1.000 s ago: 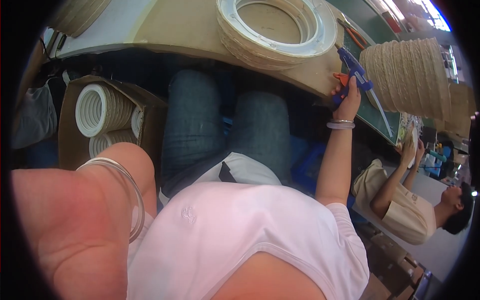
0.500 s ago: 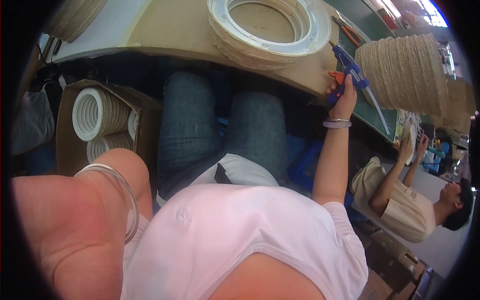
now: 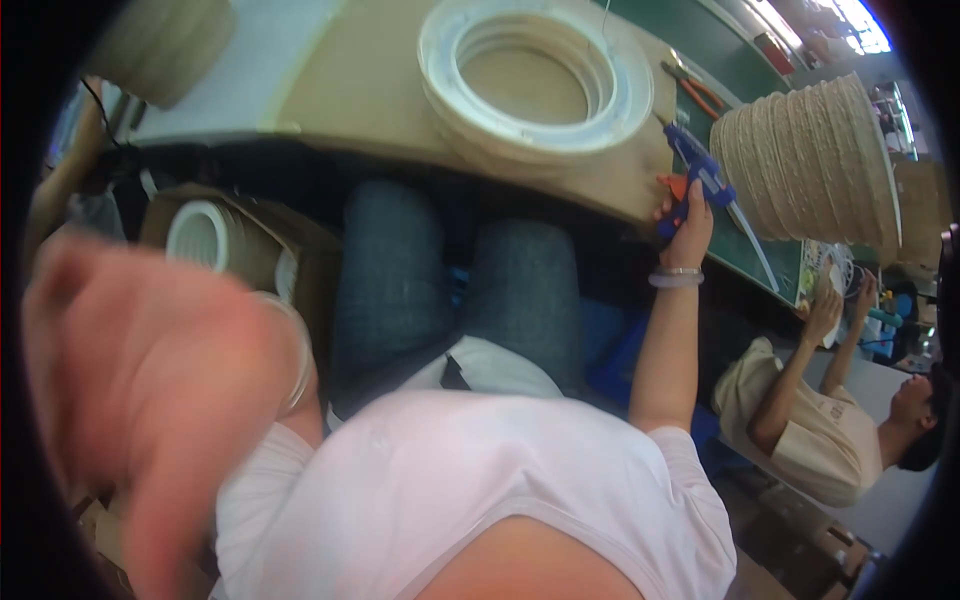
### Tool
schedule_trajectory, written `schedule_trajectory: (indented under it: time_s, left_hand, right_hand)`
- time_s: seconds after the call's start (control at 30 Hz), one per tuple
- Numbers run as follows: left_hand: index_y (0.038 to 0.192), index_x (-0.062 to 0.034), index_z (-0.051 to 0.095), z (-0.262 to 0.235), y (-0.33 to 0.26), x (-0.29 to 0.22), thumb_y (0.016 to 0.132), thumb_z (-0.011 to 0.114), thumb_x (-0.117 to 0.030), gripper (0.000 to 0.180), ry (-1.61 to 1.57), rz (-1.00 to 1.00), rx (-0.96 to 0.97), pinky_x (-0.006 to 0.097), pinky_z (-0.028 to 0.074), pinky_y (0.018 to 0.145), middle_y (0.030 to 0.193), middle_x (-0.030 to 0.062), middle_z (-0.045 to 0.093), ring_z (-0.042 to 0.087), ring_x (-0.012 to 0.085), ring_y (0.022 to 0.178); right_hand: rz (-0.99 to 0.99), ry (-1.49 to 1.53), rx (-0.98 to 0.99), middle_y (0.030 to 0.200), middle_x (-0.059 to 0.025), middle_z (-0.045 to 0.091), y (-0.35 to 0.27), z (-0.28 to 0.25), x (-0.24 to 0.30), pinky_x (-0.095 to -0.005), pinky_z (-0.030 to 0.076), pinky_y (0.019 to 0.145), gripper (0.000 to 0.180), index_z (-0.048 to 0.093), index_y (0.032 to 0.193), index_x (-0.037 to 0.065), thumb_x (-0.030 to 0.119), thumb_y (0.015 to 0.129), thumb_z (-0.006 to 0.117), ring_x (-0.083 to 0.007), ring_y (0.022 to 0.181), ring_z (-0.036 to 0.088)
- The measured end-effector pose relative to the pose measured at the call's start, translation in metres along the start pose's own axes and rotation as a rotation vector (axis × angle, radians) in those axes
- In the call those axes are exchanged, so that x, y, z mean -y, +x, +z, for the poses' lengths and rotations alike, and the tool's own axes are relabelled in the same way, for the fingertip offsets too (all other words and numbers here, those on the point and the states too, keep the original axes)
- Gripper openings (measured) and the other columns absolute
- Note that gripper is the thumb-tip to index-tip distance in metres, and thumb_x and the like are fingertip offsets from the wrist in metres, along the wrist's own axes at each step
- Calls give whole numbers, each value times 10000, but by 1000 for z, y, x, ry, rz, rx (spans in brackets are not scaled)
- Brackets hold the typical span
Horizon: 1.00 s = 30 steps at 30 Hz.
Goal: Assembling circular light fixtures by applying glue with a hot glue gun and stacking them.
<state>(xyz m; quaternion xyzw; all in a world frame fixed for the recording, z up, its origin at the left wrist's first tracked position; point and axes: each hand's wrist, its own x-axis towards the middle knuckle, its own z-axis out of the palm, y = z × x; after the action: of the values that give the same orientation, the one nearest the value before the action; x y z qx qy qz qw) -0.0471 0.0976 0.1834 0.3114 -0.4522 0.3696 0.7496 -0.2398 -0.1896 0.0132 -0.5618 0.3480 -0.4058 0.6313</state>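
My right hand [image 3: 690,232] is closed around the grip of a blue hot glue gun [image 3: 697,165] with an orange trigger. A long translucent glue stick [image 3: 750,235] sticks out of its back end. Left of the nozzle, a white-faced ring [image 3: 440,60] with a tan, rope-like outer side lies on the table, and a thin thread hangs above its far rim. My left hand [image 3: 150,350] is raised close to the camera at the left, away from the table. Motion smears its fingers, so their pose and anything in them cannot be made out.
A tall stack of tan rings [image 3: 800,160] stands right of the glue gun, with orange-handled pliers [image 3: 700,88] beyond. Another tan stack [image 3: 165,50] is at the far left. Below the table, a cardboard box [image 3: 310,240] holds more rings. A co-worker [image 3: 810,430] works at the right.
My left hand has swung up and away from the lower left, and now blurs in front of the box. The glue gun stays in my right hand. The whole view has shifted slightly.
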Motion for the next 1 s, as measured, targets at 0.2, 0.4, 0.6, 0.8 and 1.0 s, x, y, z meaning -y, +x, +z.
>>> schedule_trajectory:
  time_s: [0.2,0.4,0.6,0.8,1.0]
  left_hand:
    - [1070,5,435,-11,-69,90,841,436,-175,291,460,-1062,590,169,322,554,610,-25,407,381,43,588]
    - [1064,49,434,-1,-94,124,833,441,-235,367,463,-1417,862,206,364,504,575,33,506,464,82,519]
    - [853,37,512,16,-98,134,799,414,-129,200,254,-1368,821,214,396,443,567,56,535,506,97,481]
    - [797,16,537,-4,-67,136,797,406,-119,188,316,-1315,622,161,315,344,563,50,541,462,73,399]
    - [761,31,526,-77,-58,167,786,397,-106,190,446,-1253,355,183,309,353,537,78,532,440,71,397]
  right_hand:
    - [33,39,-54,646,-35,533,-3,-10,-5,-184,365,416,331,553,823,3,325,817,472,-49,487,416]
    - [37,8,-36,571,-7,498,-3,-10,-3,-170,355,404,326,566,808,15,327,814,472,-38,440,404]
    - [35,-65,-25,532,17,460,1,-15,2,-159,325,399,330,582,782,21,325,819,461,-42,428,408]
    - [27,-7,-3,585,-12,512,4,-14,1,-163,344,392,311,575,771,16,306,820,472,-42,425,417]
    - [32,-6,-16,670,-30,549,1,-8,-1,-169,359,408,305,547,834,19,316,812,481,-42,473,424]
